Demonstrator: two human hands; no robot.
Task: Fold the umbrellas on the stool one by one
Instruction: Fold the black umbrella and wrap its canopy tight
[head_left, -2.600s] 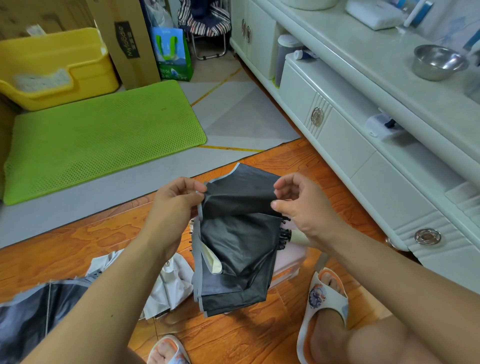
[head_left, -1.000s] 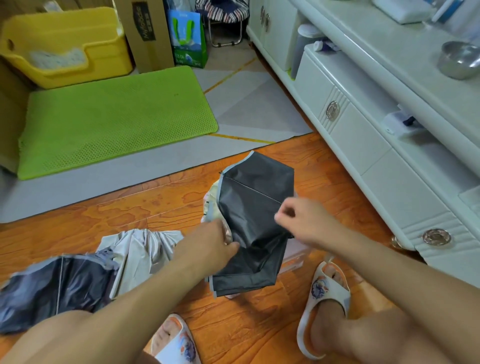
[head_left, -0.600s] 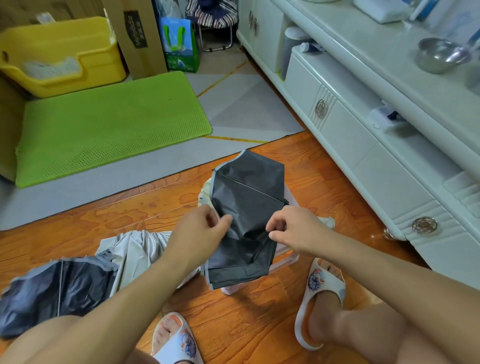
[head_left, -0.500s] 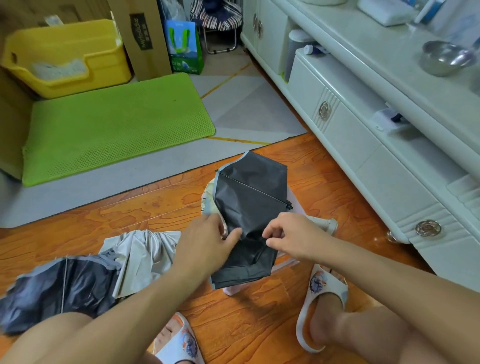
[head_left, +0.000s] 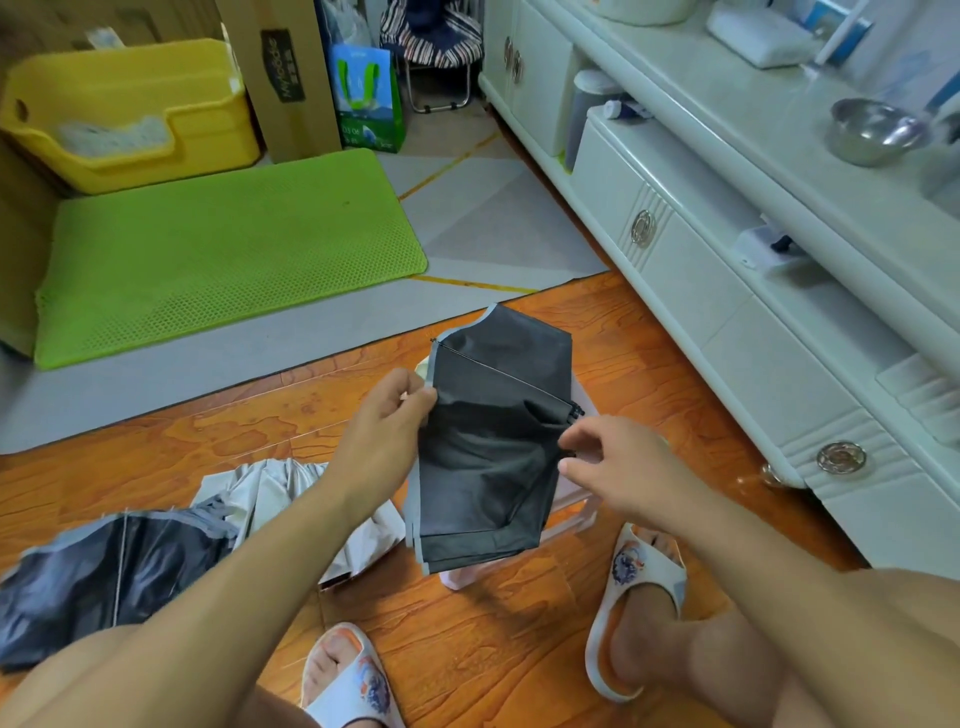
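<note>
A black umbrella (head_left: 493, 431) with grey trim lies collapsed over a small pale stool (head_left: 576, 519), its canopy panels spread flat and one thin rib showing across the top. My left hand (head_left: 384, 436) pinches the canopy's grey left edge. My right hand (head_left: 618, 462) is at the canopy's right side by the black rib tips, thumb and forefinger close together; whether they pinch the fabric I cannot tell. A second umbrella (head_left: 156, 551), grey-blue and silver, lies crumpled on the floor at the left.
I sit low with both feet in white slippers (head_left: 634, 582) on an orange wood floor. A white cabinet (head_left: 727, 291) runs along the right. A green mat (head_left: 218, 244), a yellow tub (head_left: 130, 109) and a cardboard box (head_left: 285, 78) lie beyond.
My left hand rose from the middle of the canopy to its upper left edge. My right hand slid out to the right edge, and the canopy now lies spread wider.
</note>
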